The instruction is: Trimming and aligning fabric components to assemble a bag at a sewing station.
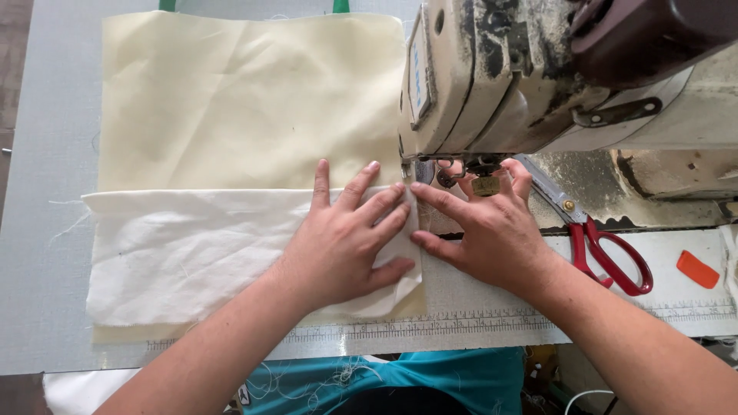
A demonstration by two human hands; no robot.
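White cloth [177, 253] pinned flat under left hand [342, 246], fingers spread; right hand [488, 230], fingers fanned, aligning its edge at the sewing machine [492, 84]; feeding needs steady, even guidance

Both hands, left [344, 244] and right [489, 227], flat on white cloth [184, 253] beside sewing machine [530, 77].

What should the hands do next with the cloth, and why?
Probably slide the white cloth a bit rightward, under the sewing machine needle. Both hands, left hand and right hand, lie flat, pinching its right edge just beside the needle, not yet under it.
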